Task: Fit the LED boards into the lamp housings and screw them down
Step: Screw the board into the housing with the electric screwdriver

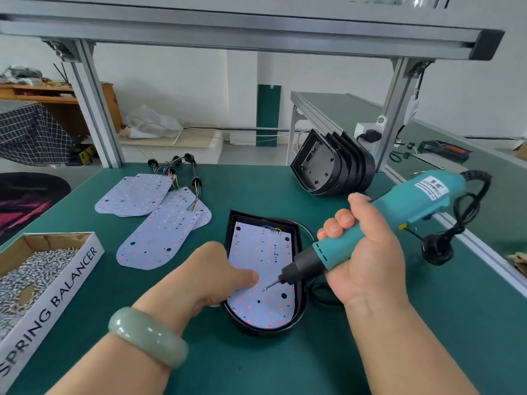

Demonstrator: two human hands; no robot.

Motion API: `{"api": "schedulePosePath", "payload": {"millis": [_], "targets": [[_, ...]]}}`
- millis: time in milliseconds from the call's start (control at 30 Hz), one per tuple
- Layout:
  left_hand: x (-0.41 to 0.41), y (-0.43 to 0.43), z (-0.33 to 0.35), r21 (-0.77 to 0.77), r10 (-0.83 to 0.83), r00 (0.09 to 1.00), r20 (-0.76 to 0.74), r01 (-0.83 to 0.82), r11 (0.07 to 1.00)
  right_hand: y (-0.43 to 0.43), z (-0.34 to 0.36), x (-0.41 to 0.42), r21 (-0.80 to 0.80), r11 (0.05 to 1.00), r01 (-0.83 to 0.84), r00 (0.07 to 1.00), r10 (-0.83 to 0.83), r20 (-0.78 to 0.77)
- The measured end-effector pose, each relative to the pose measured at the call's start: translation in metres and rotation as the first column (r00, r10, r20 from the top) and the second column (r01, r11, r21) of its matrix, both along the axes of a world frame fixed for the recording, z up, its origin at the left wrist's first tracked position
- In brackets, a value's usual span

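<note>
Right hand [368,252] fingers wrap the screwdriver [399,212], bit on the board [265,246] — left hand [211,275] clasps the housing [265,333], thumb pressing.

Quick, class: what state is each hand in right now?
Left hand: thumb presses LED board; fingers hidden, cannot tell.
Right hand: closed around the electric screwdriver.

We log one housing [265,332] near the worktop's [256,366] front edge with a board [265,260] in it, loose boards [159,240] behind-left of it, screw box [71,275] at the left edge, and stacked housings [328,166] toward the back right corner.
</note>
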State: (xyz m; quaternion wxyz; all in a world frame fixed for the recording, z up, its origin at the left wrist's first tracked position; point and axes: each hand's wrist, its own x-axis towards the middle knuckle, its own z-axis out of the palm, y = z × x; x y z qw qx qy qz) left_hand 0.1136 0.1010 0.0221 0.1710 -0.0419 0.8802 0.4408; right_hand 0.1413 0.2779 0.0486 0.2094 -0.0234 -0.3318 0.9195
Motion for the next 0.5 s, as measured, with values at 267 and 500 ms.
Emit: {"api": "schedulePosePath", "payload": {"millis": [267, 500], "targets": [[0.000, 0.002, 0.002, -0.050, -0.032, 0.997, -0.071, 0.028, 0.998, -0.009, -0.002, 0.001, 0.136, 0.990, -0.041, 0.998, 0.047, -0.042], [0.002, 0.004, 0.003, -0.065, -0.017, 0.994, -0.108, 0.010, 0.998, -0.013, -0.003, 0.001, 0.268, 0.963, -0.030, 0.996, 0.052, -0.074]]}}
